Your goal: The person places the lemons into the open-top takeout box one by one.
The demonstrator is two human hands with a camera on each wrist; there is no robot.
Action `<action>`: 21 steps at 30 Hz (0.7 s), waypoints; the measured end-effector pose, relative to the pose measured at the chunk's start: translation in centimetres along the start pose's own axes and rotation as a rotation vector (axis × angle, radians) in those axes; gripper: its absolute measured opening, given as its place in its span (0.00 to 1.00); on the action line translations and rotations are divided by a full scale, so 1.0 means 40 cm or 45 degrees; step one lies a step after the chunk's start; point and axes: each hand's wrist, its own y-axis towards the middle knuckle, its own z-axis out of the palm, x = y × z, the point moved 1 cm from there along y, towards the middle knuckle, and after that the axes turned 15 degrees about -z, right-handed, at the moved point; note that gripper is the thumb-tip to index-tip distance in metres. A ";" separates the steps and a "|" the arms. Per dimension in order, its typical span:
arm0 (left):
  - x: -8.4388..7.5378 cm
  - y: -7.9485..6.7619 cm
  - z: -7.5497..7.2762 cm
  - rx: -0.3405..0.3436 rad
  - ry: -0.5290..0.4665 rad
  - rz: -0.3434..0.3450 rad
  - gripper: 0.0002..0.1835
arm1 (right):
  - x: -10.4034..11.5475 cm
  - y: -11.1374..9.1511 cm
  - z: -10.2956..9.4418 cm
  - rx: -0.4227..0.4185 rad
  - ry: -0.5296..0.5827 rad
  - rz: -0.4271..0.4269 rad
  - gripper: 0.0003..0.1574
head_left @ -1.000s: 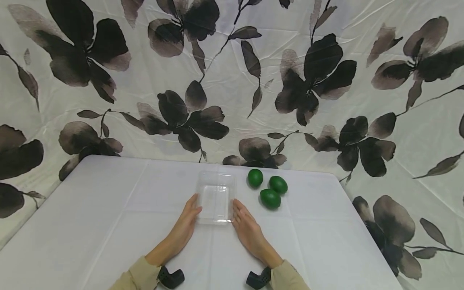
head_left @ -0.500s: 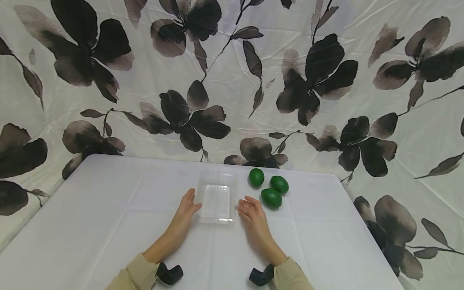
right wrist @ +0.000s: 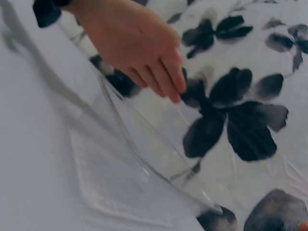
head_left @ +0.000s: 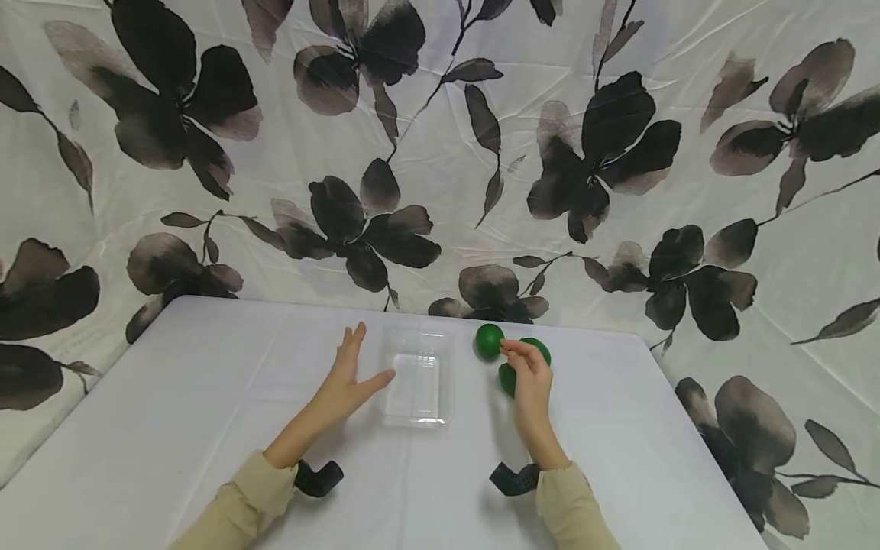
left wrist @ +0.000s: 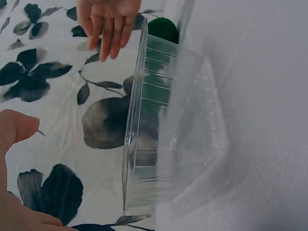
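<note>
A clear plastic container [head_left: 417, 418] stands on the white table with its open top up. To its left is my left hand [head_left: 338, 391], thumb and fingers spread, the thumb tip by the container's left rim; it holds nothing. My right hand [head_left: 532, 386] is over a group of green limes, its fingers slightly bent. One lime [head_left: 489, 341] lies in full view left of the fingertips; a second lime [head_left: 507, 379] and a third lime [head_left: 539, 347] are partly hidden by the hand. In the left wrist view the right hand's fingers [left wrist: 107, 36] hang fairly straight with nothing between them.
A white cloth covers the table [head_left: 227, 412]. Behind the table's far edge hangs a floral curtain [head_left: 440, 153]. Each wrist wears a black device, one at the left wrist [head_left: 319, 479] and one at the right wrist [head_left: 514, 480].
My right hand has left the container's right side and moved right and forward over the limes. My left hand has drawn away from the container's left side and spread its fingers. The container stays put.
</note>
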 end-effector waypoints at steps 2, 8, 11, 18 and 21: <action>-0.003 0.002 0.013 -0.008 0.051 0.023 0.55 | -0.009 0.012 -0.017 -0.058 -0.037 -0.040 0.15; 0.011 0.004 0.065 0.002 0.242 0.109 0.65 | -0.047 0.016 -0.054 -0.078 -0.195 -0.142 0.14; 0.017 0.001 0.086 0.009 0.293 0.127 0.68 | -0.069 0.012 -0.067 -0.024 -0.261 -0.228 0.13; 0.024 -0.007 0.113 0.018 0.349 0.144 0.69 | -0.102 0.016 -0.088 0.166 -0.437 -0.612 0.13; 0.024 -0.009 0.117 0.002 0.369 0.144 0.69 | -0.109 0.021 -0.094 0.317 -0.593 -0.743 0.13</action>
